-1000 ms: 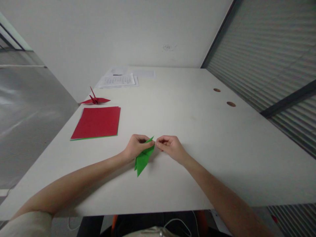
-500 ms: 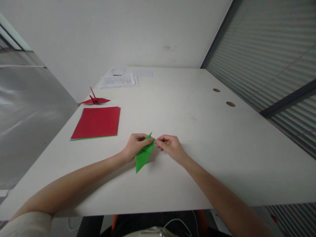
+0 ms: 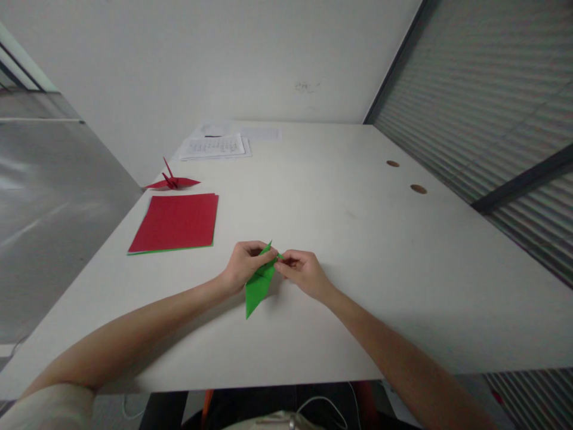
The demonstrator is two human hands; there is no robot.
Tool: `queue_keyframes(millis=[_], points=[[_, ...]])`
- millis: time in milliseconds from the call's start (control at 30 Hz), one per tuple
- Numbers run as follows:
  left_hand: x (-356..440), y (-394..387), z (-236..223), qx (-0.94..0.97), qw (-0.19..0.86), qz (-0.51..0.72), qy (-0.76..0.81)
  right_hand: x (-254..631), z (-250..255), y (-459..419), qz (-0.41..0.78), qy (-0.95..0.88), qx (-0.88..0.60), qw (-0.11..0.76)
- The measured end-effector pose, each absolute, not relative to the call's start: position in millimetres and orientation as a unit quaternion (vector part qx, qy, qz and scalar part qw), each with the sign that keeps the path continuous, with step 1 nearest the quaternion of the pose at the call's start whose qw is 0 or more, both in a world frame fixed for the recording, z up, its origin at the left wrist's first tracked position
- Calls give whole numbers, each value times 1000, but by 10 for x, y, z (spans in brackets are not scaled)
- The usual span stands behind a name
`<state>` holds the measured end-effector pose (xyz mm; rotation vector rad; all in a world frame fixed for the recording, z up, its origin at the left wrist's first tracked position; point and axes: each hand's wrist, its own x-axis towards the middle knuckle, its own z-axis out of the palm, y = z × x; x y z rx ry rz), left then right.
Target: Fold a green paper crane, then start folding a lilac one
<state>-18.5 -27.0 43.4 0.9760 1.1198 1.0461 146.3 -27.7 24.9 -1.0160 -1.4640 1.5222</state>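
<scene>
A folded piece of green origami paper (image 3: 258,291) is held just above the table in front of me, one pointed end hanging down toward me. My left hand (image 3: 244,264) is closed on its upper left part, thumb on top and fingers behind. My right hand (image 3: 304,272) pinches a narrow green tip at the right side of the paper. The fingers partly hide the folds there. To the left lies a stack of square paper (image 3: 175,223), red on top with a green edge below. Behind the stack stands a red paper crane (image 3: 173,182).
Several printed sheets (image 3: 212,146) lie at the far left of the white table (image 3: 308,191), with a dark, thin item on them. Two round brown spots (image 3: 418,189) show near the right edge. A wall closes off the back, and window blinds (image 3: 492,89) run along the right.
My right hand has moved slightly left and closer to my left hand, onto the narrow green tip. The green paper has turned a little and shifted slightly left. The stack and crane have not moved.
</scene>
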Motion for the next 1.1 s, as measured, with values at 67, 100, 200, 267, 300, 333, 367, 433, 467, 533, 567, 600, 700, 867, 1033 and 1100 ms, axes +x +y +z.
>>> queue_keyframes(millis=[67, 100, 200, 267, 300, 333, 367, 433, 467, 533, 567, 600, 700, 867, 1033, 1100], points=[[-180, -275, 427, 425, 609, 457, 488, 1454, 237, -278, 604, -568, -398, 393], [-179, -278, 420, 427, 606, 460, 489, 1449, 233, -280, 607, -565, -396, 394], [-179, -282, 395, 426, 597, 471, 489, 1425, 227, -290, 614, -557, -394, 398], [-184, -279, 393, 432, 593, 476, 485, 1415, 230, -292, 613, -552, -396, 405], [-190, -275, 402, 441, 590, 478, 479, 1417, 234, -288, 608, -549, -397, 413], [-198, -268, 418, 451, 587, 482, 469, 1425, 241, -281, 603, -547, -399, 422], [-210, -260, 438, 463, 585, 485, 456, 1439, 250, -270, 595, -545, -401, 434], [-242, -241, 483, 489, 585, 483, 430, 1478, 269, -242, 578, -540, -405, 459], [-261, -230, 502, 502, 587, 476, 421, 1500, 278, -227, 571, -536, -406, 470], [-295, -212, 519, 518, 590, 461, 413, 1534, 290, -200, 564, -529, -409, 485], [-308, -204, 519, 520, 591, 457, 414, 1544, 294, -191, 564, -527, -408, 488], [-318, -197, 513, 517, 594, 455, 417, 1549, 296, -185, 565, -528, -405, 488], [-324, -184, 488, 506, 600, 452, 424, 1540, 302, -182, 566, -533, -399, 487], [-303, -180, 460, 511, 559, 486, 436, 1527, 320, -188, 557, -533, -403, 493], [-274, -218, 427, 438, 578, 515, 457, 1576, 311, -144, 501, -512, -435, 545], [-259, -250, 437, 436, 606, 490, 449, 1592, 290, -136, 451, -516, -448, 574]])
